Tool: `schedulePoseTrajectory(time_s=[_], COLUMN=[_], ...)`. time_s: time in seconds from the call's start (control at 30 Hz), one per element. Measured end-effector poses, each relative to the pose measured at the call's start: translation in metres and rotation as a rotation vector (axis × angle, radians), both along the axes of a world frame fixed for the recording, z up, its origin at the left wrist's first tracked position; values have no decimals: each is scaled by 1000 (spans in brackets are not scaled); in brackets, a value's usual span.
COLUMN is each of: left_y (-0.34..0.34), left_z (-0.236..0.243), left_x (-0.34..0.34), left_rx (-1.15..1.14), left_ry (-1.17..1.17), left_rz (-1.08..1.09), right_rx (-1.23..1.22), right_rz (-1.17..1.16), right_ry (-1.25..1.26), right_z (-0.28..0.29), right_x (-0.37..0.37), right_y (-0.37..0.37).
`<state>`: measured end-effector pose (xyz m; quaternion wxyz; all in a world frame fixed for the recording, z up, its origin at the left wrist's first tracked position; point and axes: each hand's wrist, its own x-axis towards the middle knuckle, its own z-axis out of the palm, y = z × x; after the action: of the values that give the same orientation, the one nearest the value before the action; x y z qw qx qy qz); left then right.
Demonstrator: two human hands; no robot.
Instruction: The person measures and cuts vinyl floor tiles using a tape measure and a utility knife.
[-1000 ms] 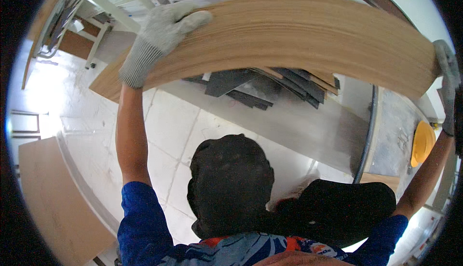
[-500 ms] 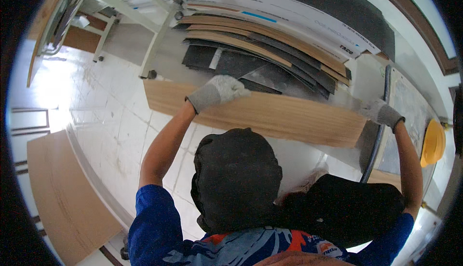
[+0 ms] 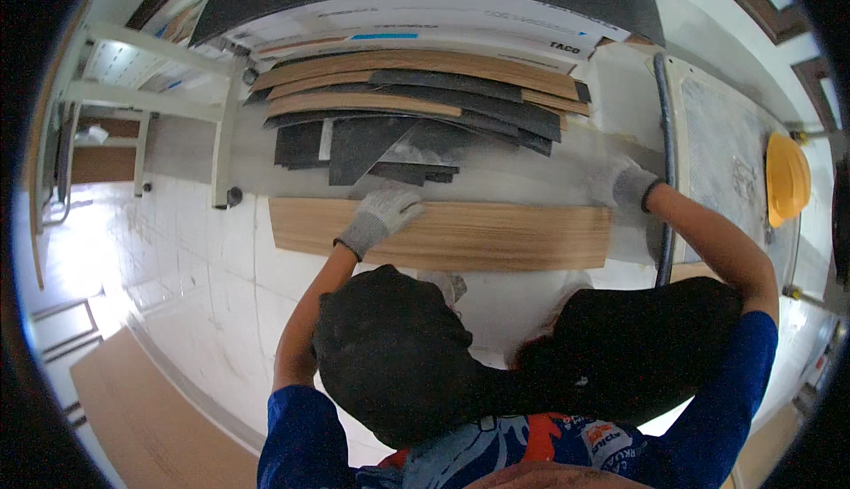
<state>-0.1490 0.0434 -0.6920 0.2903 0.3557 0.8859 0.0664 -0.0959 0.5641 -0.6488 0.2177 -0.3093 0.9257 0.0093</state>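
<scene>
A long wood-grain plank (image 3: 496,236) lies low across the view, in front of my bent black-clad knees. My left hand (image 3: 385,214), in a pale knit glove, is closed on its upper edge, left of the middle. My gloved right hand (image 3: 627,183) is just beyond the plank's upper right corner, its fingers blurred by motion. Beyond the plank lies a messy stack of wood-grain strips (image 3: 425,64) and dark pieces (image 3: 354,157), backed by long white printed boxes (image 3: 443,15).
A white metal rack (image 3: 177,108) on casters stands at left. At right lies a grey-topped trolley (image 3: 717,170) with a dark bar and a yellow hard hat (image 3: 786,179). Tiled floor (image 3: 212,267) surrounds me, with a tan sheet (image 3: 133,400) at lower left.
The plank has come down from high across the view to lie low before my knees, uncovering the stack. My right hand has left its end; my left hand has moved down with it.
</scene>
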Motion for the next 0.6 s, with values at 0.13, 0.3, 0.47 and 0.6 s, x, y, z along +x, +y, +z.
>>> schedulePoseTrajectory(time_s=[0.13,0.3,0.47,0.6], left_y=[-13,1,11,8], left_z=[1,-5,10,13], left_x=[18,29,55,79], left_rx=[111,183,236,323], left_ry=[212,354,43,-26], left_rz=[82,145,276,309], right_rx=[375,64,69,-21], right_rz=[-119,-183,-266,-418], right_ry=[-102,300,81,57], right_z=[29,10,10,-6], right_x=[-69,-115,-158,-175], right_y=[-45,-38,-59,-49])
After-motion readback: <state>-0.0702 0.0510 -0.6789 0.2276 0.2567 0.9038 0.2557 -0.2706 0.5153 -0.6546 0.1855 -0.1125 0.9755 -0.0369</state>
